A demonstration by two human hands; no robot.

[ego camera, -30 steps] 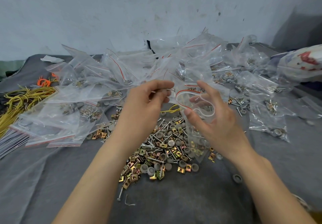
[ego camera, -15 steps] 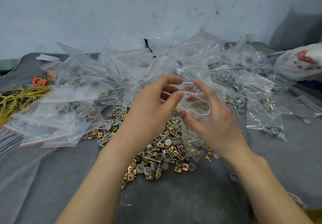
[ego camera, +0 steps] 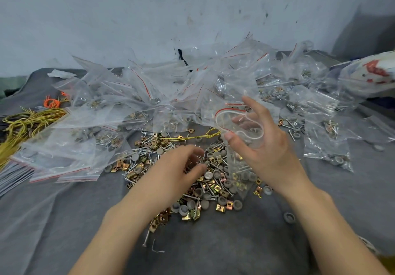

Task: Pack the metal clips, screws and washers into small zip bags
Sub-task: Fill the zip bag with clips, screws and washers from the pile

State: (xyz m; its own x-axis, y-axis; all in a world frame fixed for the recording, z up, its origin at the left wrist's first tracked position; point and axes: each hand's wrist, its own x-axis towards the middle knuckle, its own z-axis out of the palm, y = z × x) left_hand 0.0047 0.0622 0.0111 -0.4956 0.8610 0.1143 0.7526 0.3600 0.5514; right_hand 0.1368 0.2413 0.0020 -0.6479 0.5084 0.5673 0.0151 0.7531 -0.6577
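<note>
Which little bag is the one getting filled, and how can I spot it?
Look at the grey cloth, in front of the big heap of clear bags. Just above the loose pile of gold clips and screws, the right hand holds one bag. It is the only one hanging upright with its red-lined mouth pulled open in a ring.

The right hand [ego camera: 267, 153] holds a small zip bag [ego camera: 235, 163] upright above the grey-covered counter [ego camera: 213, 244]. Its thumb and fingers spread the red-lined mouth open, and a few parts sit in the bottom. The left hand [ego camera: 177, 168] is low on the loose pile of gold clips, screws and grey washers [ego camera: 213, 191], fingers curled into it. Filled bags [ego camera: 149, 95] heap up behind, with yellow wire [ego camera: 25, 123] far left.
</note>
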